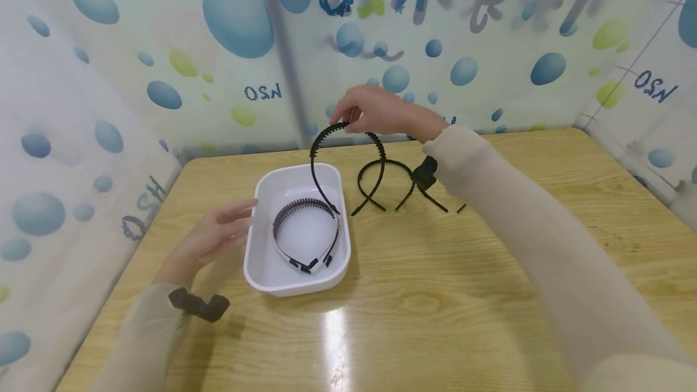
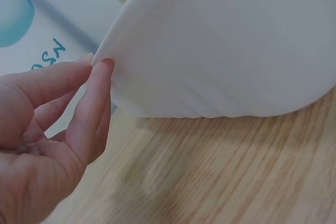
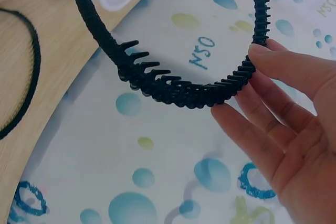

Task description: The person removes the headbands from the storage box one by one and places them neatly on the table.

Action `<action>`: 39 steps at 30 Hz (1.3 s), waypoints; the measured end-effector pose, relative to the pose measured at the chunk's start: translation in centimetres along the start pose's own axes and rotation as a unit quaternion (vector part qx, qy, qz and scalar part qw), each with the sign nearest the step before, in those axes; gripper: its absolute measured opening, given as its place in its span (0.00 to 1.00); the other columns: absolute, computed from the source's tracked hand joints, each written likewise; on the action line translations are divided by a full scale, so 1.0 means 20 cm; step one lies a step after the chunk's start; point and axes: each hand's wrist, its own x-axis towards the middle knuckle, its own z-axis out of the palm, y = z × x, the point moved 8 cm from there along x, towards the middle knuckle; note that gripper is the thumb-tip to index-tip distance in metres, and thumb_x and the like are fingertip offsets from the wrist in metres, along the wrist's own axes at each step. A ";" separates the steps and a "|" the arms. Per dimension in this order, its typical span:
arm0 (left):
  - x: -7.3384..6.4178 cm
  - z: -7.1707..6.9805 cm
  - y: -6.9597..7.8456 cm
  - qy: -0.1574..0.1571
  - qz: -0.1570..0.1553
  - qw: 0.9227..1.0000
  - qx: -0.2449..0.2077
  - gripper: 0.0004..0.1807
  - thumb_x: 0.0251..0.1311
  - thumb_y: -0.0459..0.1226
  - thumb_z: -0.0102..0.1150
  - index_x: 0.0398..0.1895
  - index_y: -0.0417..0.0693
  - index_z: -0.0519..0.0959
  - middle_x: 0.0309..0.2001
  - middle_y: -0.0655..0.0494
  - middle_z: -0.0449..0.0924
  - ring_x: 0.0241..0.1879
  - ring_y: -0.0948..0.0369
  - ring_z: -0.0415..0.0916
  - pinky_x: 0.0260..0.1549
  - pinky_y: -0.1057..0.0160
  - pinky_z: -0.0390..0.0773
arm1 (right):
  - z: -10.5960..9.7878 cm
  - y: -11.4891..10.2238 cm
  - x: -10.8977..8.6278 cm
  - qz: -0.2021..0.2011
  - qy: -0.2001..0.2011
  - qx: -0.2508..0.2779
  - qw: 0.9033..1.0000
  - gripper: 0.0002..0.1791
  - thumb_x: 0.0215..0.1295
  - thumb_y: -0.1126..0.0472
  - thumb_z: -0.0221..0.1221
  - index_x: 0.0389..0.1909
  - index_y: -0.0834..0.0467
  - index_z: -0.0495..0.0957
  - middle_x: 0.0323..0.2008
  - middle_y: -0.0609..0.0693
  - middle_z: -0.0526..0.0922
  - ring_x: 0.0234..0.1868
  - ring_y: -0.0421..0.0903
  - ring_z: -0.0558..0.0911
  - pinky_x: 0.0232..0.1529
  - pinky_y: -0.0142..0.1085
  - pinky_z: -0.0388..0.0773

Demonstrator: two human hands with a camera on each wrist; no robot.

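My right hand [image 1: 376, 111] pinches the toothed top of a black headband [image 1: 313, 159] and holds it upright, its two ends hanging down by the right rim of a white tub [image 1: 256, 271]. In the right wrist view, the thumb and fingertips grip the comb-like band [image 3: 184, 95]. With fingers nearly straight, my left hand [image 1: 212, 236] touches the tub's left rim; the left wrist view shows fingertips against the tub's edge [image 2: 210, 51]. Dark toothed headbands [image 1: 305, 203] lie together inside the tub, their ends overlapping at the near side.
Behind the held band, another black headband [image 1: 400, 163] lies on the wooden table [image 1: 425, 307]. Ends of a further dark band [image 1: 434, 201] show beside the right wrist, partly hidden by the arm. A bubble-patterned wall covering [image 1: 218, 95] rises at the table's back and sides.
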 end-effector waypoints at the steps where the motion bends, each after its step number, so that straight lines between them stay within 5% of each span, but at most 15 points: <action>1: 0.00 0.00 0.00 0.002 -0.001 1.000 0.001 0.21 0.62 0.29 0.52 0.58 0.52 0.72 0.49 0.57 0.70 0.45 0.65 0.75 0.47 0.65 0.77 | -0.01 0.01 -0.01 0.004 0.002 0.001 1.000 0.15 0.60 0.71 0.58 0.48 0.62 0.79 0.44 0.55 0.78 0.44 0.47 0.76 0.47 0.35 0.76; 16: 0.01 -0.01 -0.01 0.003 -0.007 1.000 0.002 0.22 0.63 0.29 0.51 0.60 0.51 0.71 0.52 0.53 0.66 0.46 0.65 0.75 0.48 0.65 0.76 | -0.11 0.21 -0.22 0.053 0.011 -0.057 0.997 0.14 0.60 0.69 0.58 0.48 0.60 0.79 0.43 0.55 0.79 0.43 0.49 0.78 0.46 0.40 0.77; 39: 0.00 -0.01 -0.01 0.004 -0.007 1.000 -0.003 0.21 0.62 0.29 0.52 0.57 0.53 0.73 0.49 0.57 0.69 0.45 0.64 0.76 0.47 0.64 0.77 | -0.14 0.51 -0.47 0.125 0.026 -0.050 0.991 0.14 0.58 0.72 0.58 0.46 0.65 0.79 0.41 0.60 0.79 0.41 0.55 0.78 0.43 0.48 0.78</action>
